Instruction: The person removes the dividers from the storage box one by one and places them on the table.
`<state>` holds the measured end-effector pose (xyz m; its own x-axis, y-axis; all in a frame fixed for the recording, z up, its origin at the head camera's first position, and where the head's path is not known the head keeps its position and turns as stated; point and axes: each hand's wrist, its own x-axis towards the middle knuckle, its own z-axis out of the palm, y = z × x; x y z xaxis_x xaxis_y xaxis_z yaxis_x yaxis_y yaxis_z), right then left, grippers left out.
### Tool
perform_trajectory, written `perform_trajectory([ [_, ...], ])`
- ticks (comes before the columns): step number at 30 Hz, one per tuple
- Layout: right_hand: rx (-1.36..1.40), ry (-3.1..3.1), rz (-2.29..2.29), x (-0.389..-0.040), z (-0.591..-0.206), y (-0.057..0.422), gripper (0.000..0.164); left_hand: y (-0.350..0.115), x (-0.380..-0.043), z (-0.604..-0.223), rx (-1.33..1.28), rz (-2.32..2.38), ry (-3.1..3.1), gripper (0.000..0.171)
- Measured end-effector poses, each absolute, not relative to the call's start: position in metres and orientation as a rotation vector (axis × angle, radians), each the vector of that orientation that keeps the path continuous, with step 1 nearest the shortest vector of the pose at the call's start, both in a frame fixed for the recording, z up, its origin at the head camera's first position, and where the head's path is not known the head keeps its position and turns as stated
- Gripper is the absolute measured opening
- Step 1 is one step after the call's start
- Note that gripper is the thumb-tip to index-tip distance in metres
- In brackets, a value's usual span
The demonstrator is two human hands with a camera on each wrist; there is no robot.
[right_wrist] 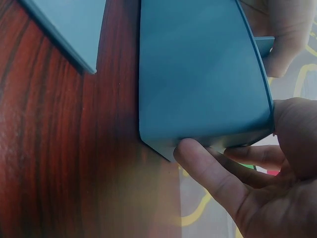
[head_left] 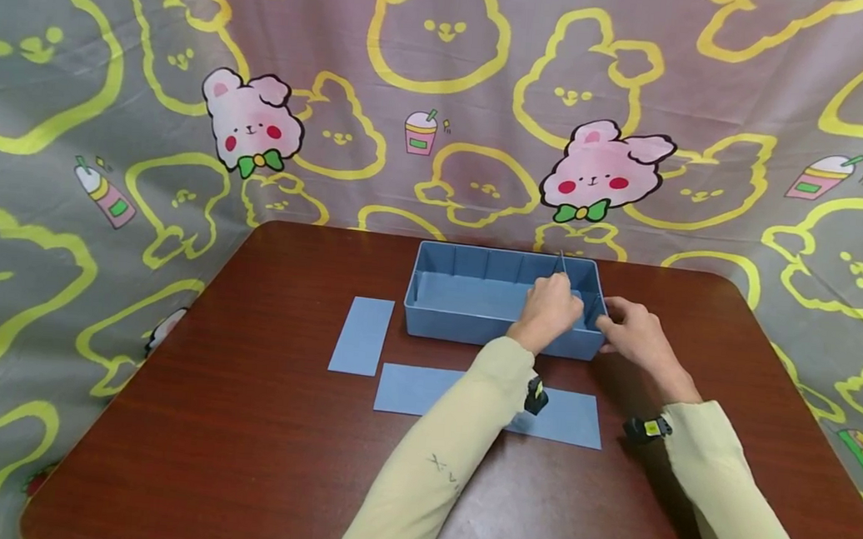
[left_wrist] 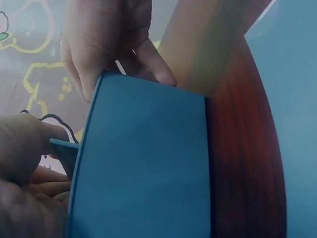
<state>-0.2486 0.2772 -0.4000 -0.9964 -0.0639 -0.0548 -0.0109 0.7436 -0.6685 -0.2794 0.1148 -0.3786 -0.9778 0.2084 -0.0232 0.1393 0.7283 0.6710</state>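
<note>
A blue open-topped box (head_left: 465, 326) with slotted inner walls stands toward the back of the table. My left hand (head_left: 549, 307) reaches over its front wall near the right end and pinches a thin blue divider (head_left: 561, 263). In the left wrist view a short strip of that divider (left_wrist: 64, 144) shows above the rim between thumb and fingers; its lower part is hidden. At the box's right end, my right hand (head_left: 640, 338) grips the end wall, with some fingers at the rim and others against the outer face (right_wrist: 198, 148).
One flat blue panel (head_left: 362, 336) lies left of the box. A longer blue panel (head_left: 415, 389) lies in front of it, partly covered by the left forearm. Brown wood tabletop (head_left: 239, 440) surrounds them; a patterned curtain (head_left: 379, 166) hangs behind.
</note>
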Motion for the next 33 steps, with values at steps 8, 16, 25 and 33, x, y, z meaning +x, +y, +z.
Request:
perform_trajectory([
  [8, -0.063, 2.87, -1.089, -0.25, -0.4, 0.276, 0.051, 0.116, -0.279, -0.37, 0.288, 1.012, 2.905, 0.023],
  [16, -0.051, 2.871, -1.089, -0.25, -0.401, 0.276, 0.052, 0.116, -0.277, -0.359, 0.281, 1.041, 2.881, 0.029],
  [25, -0.059, 2.872, -1.086, -0.25, -0.401, 0.278, 0.051, 0.116, -0.273, -0.353, 0.307, 1.047, 2.917, 0.035],
  [33, -0.054, 2.868, -1.093, -0.249, -0.401, 0.277, 0.051, 0.114, -0.274, -0.348, 0.33, 1.092, 2.908, 0.039],
])
